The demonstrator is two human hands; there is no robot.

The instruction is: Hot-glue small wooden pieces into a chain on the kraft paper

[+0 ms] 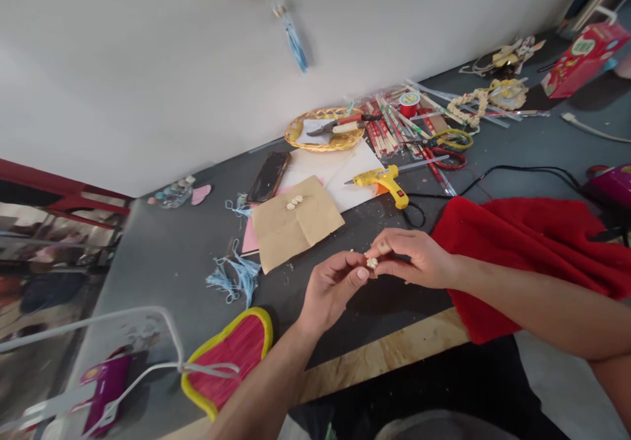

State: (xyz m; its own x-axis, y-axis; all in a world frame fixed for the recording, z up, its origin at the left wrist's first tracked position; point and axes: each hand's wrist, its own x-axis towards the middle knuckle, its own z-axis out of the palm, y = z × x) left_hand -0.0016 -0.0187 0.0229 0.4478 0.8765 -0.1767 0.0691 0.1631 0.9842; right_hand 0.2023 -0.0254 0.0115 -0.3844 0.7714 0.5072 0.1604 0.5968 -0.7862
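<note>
A small cream-coloured, knobbly cluster [373, 263] is pinched between the fingertips of both hands, above the near edge of the dark table. My left hand [335, 289] grips it from the left with thumb and fingers. From the right, my right hand [411, 256] closes its thumb and forefinger on it. Just beyond lies a creased brown paper sheet [315, 220] with a similar cream cluster [294, 202] on it. A yellow hot glue gun [384, 180] rests on white paper behind my hands. What the cluster is made of is too small to tell.
A red cloth [513, 243] lies under my right forearm. Light-blue tassels [239, 275] and a pink heart with yellow edging [231, 361] are at left. Farther back are a phone [269, 177], a wicker basket [300, 141] with pliers, wrapped chopsticks [382, 127], and scissors [451, 150].
</note>
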